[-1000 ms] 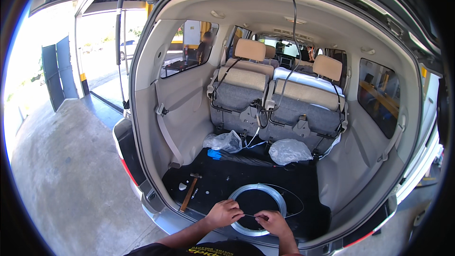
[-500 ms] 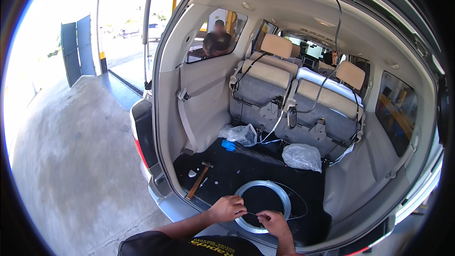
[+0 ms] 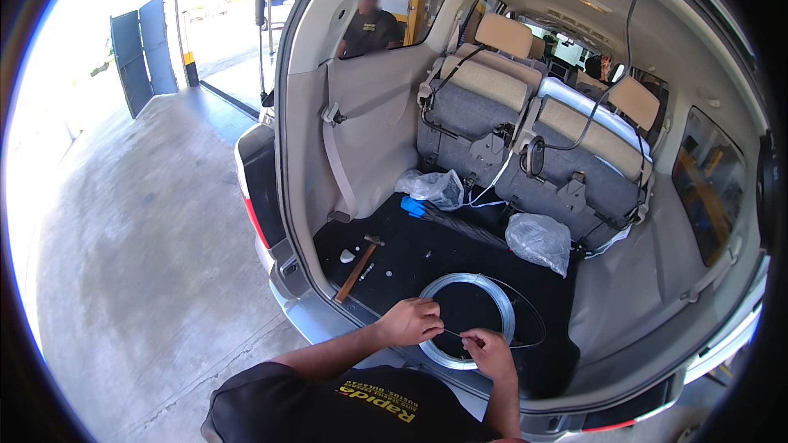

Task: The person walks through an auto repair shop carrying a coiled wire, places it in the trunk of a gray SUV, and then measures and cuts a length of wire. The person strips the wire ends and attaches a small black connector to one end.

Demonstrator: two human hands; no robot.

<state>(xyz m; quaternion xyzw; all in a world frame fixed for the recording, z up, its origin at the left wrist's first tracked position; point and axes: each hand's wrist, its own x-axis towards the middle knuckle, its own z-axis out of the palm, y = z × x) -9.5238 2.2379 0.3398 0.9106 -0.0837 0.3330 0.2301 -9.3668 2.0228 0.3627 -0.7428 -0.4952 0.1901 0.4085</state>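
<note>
Pinched between thumb and fingertips on both sides: your left hand [image 3: 410, 322] and right hand [image 3: 490, 352] gripped a short span of thin wire [image 3: 452, 331], your hands near each other but apart. The span ran nearly straight, dipping slightly toward your right hand. The pale metal coil [image 3: 507, 312] lay just below and beyond the grip, flat on the dark cargo floor [image 3: 447, 258], its near part partly behind your right hand. A loose loop [image 3: 544, 330] bowed out to the right of the grip. A hammer [image 3: 356, 272] lay to the left of and beyond the grip, a clear plastic bag [image 3: 539, 239] farther beyond it and to the right.

Judgement on handling: the span called for light, even tension, with both pinches level and close, since springy wire would likely kink or flick if one side let go first. Keeping the loose loop clear of your right wrist seemed wise, as a snag there could have tugged the coil.

Poorly resolved: your left fingers covered the wire where it entered that pinch, so no free end could be made out. Your right hand hid the loop's near end; whether it joined the held span, you could not tell. Some small pieces beside the hammer were too small to identify.
</note>
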